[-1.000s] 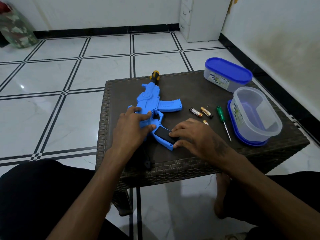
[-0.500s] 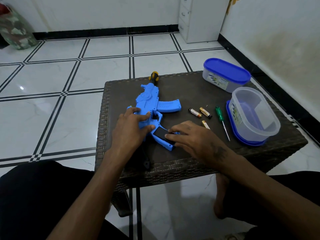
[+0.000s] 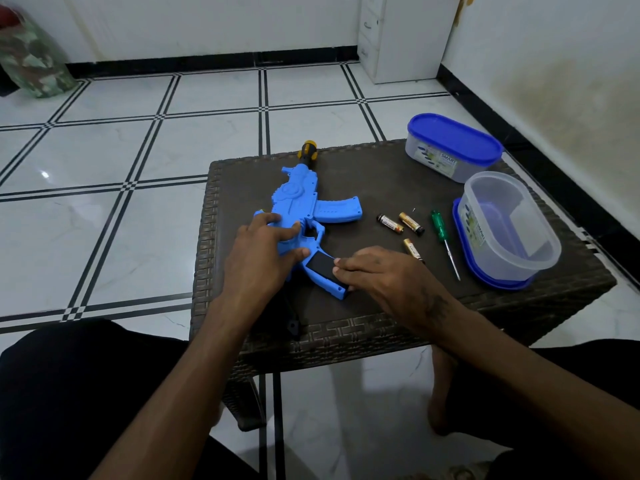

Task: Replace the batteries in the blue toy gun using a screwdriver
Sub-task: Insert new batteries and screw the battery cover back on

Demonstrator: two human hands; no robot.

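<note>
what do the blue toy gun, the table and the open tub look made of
Blue toy gun: moulded plastic, uniform colour, dull sheen. Dark brown table: woven wicker-look top and rim, probably plastic rattan, matte. Clear oval tub: translucent plastic; its blue lid shows through.

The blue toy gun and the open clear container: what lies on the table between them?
In the head view, three loose batteries and the green screwdriver lie between the blue toy gun and the open container.
</note>
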